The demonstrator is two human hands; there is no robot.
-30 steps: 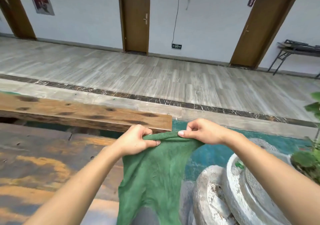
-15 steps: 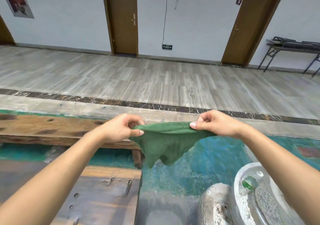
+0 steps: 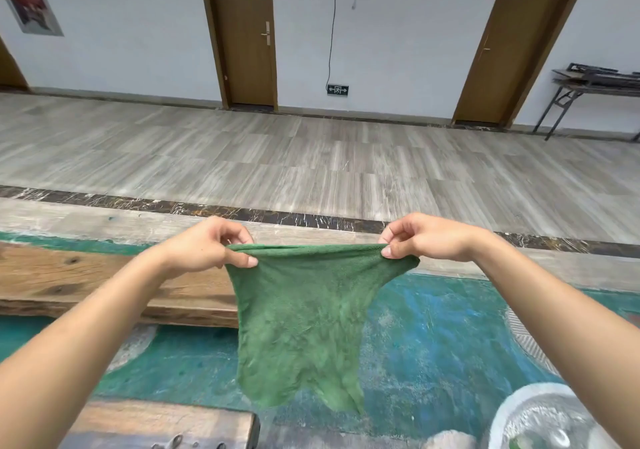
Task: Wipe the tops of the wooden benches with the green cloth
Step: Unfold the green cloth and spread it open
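The green cloth (image 3: pixel 304 313) hangs spread out in the air in front of me, held by its top edge. My left hand (image 3: pixel 207 246) pinches the cloth's upper left corner and my right hand (image 3: pixel 420 239) pinches the upper right corner. Behind and below the cloth, a long wooden bench (image 3: pixel 86 282) runs in from the left, its right end hidden by the cloth. The corner of a second, darker wooden bench top (image 3: pixel 166 426) with metal fittings shows at the bottom edge, just below the cloth's hem.
Blue-green painted floor (image 3: pixel 440 337) lies under the cloth. A pale stone basin (image 3: pixel 540 417) sits at the bottom right. Beyond a stone kerb (image 3: pixel 104 220) is a wide grey floor, two brown doors (image 3: pixel 247 33) and a folding table (image 3: pixel 595 81) at the far right.
My hands have moved apart, stretching the cloth's top edge wider, so it hangs longer and flatter. The view has shifted away from the near bench.
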